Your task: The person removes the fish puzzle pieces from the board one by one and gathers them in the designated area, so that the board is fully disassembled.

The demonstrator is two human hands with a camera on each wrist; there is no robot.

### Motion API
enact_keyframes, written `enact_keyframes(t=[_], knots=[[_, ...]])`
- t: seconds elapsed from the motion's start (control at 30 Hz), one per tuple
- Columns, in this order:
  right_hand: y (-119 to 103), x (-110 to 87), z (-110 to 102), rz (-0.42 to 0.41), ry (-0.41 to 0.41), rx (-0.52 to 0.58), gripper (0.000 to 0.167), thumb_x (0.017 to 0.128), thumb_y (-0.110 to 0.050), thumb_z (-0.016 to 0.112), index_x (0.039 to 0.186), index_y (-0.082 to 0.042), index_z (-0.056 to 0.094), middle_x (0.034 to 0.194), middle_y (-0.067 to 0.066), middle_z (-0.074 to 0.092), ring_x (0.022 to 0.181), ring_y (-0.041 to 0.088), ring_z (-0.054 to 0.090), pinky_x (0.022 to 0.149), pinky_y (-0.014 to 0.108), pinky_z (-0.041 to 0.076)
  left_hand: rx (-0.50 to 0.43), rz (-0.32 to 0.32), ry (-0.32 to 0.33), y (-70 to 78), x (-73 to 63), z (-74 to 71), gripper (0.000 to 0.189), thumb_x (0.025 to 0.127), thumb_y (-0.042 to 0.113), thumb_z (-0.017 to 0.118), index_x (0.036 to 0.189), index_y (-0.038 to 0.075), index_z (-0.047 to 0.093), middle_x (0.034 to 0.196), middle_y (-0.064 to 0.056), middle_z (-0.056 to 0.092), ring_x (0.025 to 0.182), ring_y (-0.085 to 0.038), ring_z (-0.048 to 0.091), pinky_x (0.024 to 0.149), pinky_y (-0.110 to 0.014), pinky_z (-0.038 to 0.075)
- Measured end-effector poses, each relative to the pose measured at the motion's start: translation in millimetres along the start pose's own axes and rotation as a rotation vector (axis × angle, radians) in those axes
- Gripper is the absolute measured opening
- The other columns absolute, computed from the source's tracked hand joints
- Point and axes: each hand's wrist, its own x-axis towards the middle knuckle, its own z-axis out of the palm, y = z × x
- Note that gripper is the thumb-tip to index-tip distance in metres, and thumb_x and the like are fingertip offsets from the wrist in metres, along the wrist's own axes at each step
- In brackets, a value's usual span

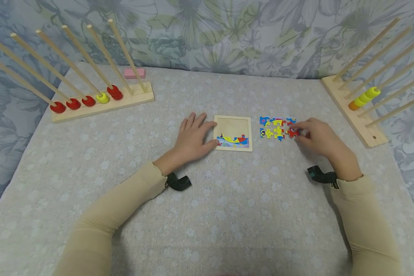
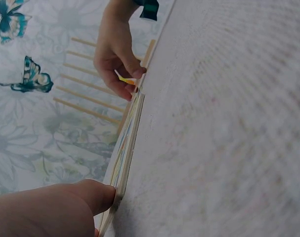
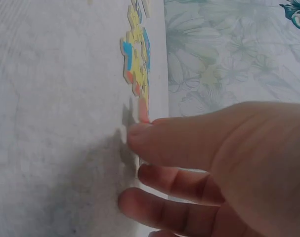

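A square wooden puzzle tray (image 1: 232, 126) lies on the cloth, with a strip of picture pieces (image 1: 232, 140) along its near side. My left hand (image 1: 190, 141) is spread, its thumb and index finger touching the tray's left edge. In the left wrist view the thumb (image 2: 98, 195) presses on the tray's rim. Right of the tray lie loose jigsaw pieces (image 1: 278, 130) in blue, yellow and red, set in two rows. My right hand (image 1: 319, 136) pinches a red puzzle piece (image 1: 291, 132) at their right end, partly hidden by the fingers.
At the left stands a wooden peg rack (image 1: 103, 109) with red and yellow beads. Another peg rack (image 1: 372, 132), holding yellow and orange beads, stands at the right. A pink block (image 1: 134, 73) lies behind the left rack. Floral fabric (image 1: 227, 34) rises at the back.
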Motion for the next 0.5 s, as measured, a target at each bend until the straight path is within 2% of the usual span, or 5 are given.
enact_keyframes(t=[0.2, 0.5], knots=[[1.1, -2.1, 2.4, -0.032, 0.000, -0.008, 0.033, 0.089, -0.004, 0.071, 0.122, 0.002, 0.069, 0.107, 0.027, 0.063, 0.083, 0.032, 0.061, 0.073, 0.044, 0.048, -0.004, 0.005, 0.000, 1.3, -0.6, -0.3, 0.059, 0.095, 0.043, 0.060, 0.148, 0.019, 0.052, 0.168, -0.017, 0.026, 0.158, -0.045, 0.007, 0.126, -0.063, 0.005], [0.0, -2.2, 5.9, -0.028, 0.020, -0.019, 0.035, 0.090, -0.004, 0.072, 0.124, 0.002, 0.069, 0.112, 0.030, 0.063, 0.091, 0.035, 0.057, 0.076, 0.049, 0.047, -0.004, 0.012, 0.008, 2.4, -1.0, -0.7, 0.059, 0.095, 0.043, 0.061, 0.147, 0.017, 0.052, 0.167, -0.018, 0.028, 0.158, -0.047, 0.008, 0.125, -0.064, 0.006]])
